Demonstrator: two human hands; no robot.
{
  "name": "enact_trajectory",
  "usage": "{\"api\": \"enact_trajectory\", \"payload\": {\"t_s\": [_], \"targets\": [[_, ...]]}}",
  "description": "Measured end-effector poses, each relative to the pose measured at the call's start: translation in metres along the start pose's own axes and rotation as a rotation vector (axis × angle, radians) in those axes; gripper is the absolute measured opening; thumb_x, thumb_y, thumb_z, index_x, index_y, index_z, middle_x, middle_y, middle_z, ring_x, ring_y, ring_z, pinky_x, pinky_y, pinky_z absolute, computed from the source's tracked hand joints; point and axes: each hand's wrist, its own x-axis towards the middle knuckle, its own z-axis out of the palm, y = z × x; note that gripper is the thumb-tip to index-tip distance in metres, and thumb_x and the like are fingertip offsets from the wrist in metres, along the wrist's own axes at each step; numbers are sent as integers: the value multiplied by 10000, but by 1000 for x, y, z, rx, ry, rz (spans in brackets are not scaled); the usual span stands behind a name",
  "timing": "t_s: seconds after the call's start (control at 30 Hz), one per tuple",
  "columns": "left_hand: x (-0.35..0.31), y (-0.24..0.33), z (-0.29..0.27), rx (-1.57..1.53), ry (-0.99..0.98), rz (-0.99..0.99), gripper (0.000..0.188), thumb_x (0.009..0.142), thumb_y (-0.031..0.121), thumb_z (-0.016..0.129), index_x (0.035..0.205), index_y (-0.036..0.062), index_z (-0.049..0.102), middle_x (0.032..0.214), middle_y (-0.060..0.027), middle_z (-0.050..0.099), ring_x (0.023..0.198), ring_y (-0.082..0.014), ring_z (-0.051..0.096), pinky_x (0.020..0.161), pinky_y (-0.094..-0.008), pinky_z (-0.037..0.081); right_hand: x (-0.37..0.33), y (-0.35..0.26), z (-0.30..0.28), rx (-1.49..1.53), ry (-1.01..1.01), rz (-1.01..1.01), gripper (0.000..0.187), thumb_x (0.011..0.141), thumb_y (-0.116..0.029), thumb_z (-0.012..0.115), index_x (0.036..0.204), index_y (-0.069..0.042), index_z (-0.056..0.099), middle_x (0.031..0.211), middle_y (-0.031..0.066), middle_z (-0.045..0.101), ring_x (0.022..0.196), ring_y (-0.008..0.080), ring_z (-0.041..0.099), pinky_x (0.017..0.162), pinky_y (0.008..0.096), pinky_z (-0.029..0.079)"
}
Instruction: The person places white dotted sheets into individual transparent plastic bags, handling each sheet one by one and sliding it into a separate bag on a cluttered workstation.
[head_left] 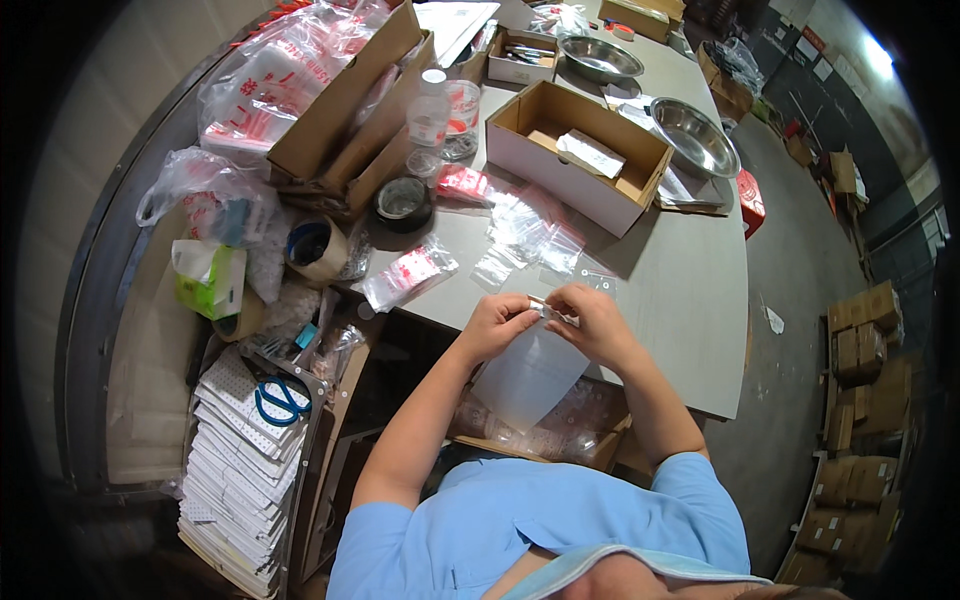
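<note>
Sheet of translucent white plastic (530, 378) is hanging below left hand (499, 327) and right hand (598, 325), both pinching its top.

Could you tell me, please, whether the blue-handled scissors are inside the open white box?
No, the blue-handled scissors lie on the stack of paper sheets at the lower left, away from the open white box.
</note>
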Motion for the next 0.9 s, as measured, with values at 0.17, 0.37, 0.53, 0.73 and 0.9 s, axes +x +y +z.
{"api": "enact_trajectory", "payload": {"t_s": [0.17,0.37,0.53,0.73,0.9], "targets": [[-1,-4,2,-50,24,51,164,931,83,594,988,-48,675,873,-5,610,773,-59,526,667,-209,416,1,2,13,-78,80,-57,218,757,-27,736,934,-23,609,886,143,622,771,293,642,671,366,521],[0,-9,-3,-81,-25,2,161,929,86,596,960,-53,671,875,-4,601,768,-60,518,667,-216,413,1,-4,12,-62,119,-52,209,749,-24,738,903,-29,597,837,135,601,714,293,613,617,362,490],[0,-6,-5,-64,-36,-28,177,930,111,603,943,-49,676,858,0,603,785,-59,524,683,-215,415,0,-4,12,-79,149,-50,183,738,-19,740,862,-37,607,812,122,596,689,291,606,607,360,488],[2,0,-1,-145,5,-29,197,934,142,607,948,-38,687,845,9,615,789,-54,534,697,-208,420,0,-10,11,-199,216,-200,146,729,4,725,835,-41,635,807,105,610,687,290,608,601,366,497],[1,8,1,-191,7,-65,206,937,155,612,938,-36,688,832,17,617,781,-48,532,694,-207,420,-5,-5,9,-309,159,-326,145,736,4,701,856,-48,637,843,94,617,784,280,617,655,355,511]]}}
